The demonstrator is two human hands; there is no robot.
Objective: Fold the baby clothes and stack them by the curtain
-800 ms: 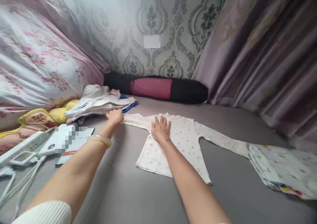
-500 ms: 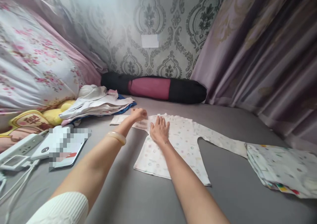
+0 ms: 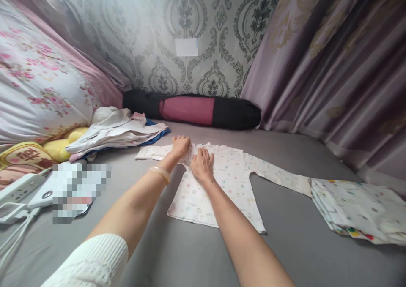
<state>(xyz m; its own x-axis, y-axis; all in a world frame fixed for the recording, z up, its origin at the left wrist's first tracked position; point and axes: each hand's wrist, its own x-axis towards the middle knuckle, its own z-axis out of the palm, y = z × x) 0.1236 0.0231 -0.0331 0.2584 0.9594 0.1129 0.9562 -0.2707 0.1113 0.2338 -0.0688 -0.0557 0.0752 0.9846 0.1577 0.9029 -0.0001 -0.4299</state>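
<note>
A small white long-sleeved shirt [image 3: 228,189] with a pale print lies spread on the grey bed sheet, its sleeves stretched out to both sides. My left hand [image 3: 181,146], a pale bangle on its wrist, is closed on the cloth at the shirt's left shoulder, where the fabric bunches a little. Just to the right, my right hand [image 3: 202,164] rests on the upper chest of the shirt with its fingers extended and slightly bent. The fingertips of my left hand are partly hidden.
Folded printed cloth [image 3: 355,209] lies at the right, touching the sleeve's end. To the left are piled clothes [image 3: 117,130], a power strip [image 3: 23,189] with cables and a blurred flat device [image 3: 79,189]. A black and maroon long bag [image 3: 187,109] lies along the wall.
My left hand has moved slightly right, from over the left sleeve to the shirt's shoulder, and has closed on the cloth. The fingers of my right hand have bent a little. The view has shifted slightly.
</note>
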